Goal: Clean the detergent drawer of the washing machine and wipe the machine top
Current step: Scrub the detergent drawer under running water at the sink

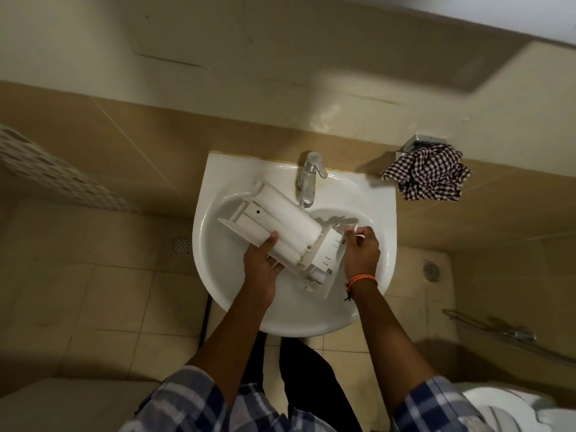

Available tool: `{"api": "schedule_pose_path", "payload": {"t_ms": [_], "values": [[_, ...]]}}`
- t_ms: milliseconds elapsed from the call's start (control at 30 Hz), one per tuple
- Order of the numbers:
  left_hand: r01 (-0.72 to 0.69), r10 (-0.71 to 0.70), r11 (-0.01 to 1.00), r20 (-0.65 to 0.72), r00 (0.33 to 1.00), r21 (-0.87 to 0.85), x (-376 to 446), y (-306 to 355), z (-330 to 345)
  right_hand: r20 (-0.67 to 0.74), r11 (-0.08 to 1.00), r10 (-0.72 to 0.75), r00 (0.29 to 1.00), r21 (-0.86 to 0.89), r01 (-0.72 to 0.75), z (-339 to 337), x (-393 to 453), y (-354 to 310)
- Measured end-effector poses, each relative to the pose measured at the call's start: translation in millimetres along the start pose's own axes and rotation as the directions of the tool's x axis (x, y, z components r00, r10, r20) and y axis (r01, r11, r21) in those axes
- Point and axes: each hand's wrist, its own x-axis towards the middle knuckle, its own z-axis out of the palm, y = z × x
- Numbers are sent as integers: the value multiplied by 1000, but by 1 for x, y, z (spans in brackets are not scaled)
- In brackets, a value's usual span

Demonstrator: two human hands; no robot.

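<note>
The white plastic detergent drawer [280,227] lies upside down and slanted over the white sink basin [218,275], its far end close to the chrome tap [308,179]. My left hand [263,263] grips the drawer's near left side from below, thumb on its edge. My right hand [361,249], with an orange thread on the wrist, pinches the drawer's front panel end at the right. No water is visibly running from the tap.
A crumpled checked cloth [427,176] hangs on a chrome wall holder [417,143] right of the sink. Two floor drains [181,245] [431,271] sit either side. A toilet rim [511,406] shows bottom right, a metal rail [498,332] above it.
</note>
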Motion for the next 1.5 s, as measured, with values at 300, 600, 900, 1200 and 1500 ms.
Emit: {"api": "schedule_pose_path", "payload": {"t_ms": [300,600,900,1200,1500], "values": [[-451,478,838,-12,878,307,-38,41,-9,283,991,125,951,-90,-103,30,-17,-24],[-597,606,706,111,788,382,-64,76,3,337,992,129,932,-44,-121,31,-44,-61],[-566,564,781,91,821,262,-78,85,4,238,999,-12,971,52,-1,10,-59,-81],[-209,209,978,-53,977,-5,-62,69,-2,184,984,28,983,170,-60,-14,-63,-96],[-11,-17,990,-201,980,-137,-54,50,2,152,981,-57,987,191,27,-20,-51,-108]]}}
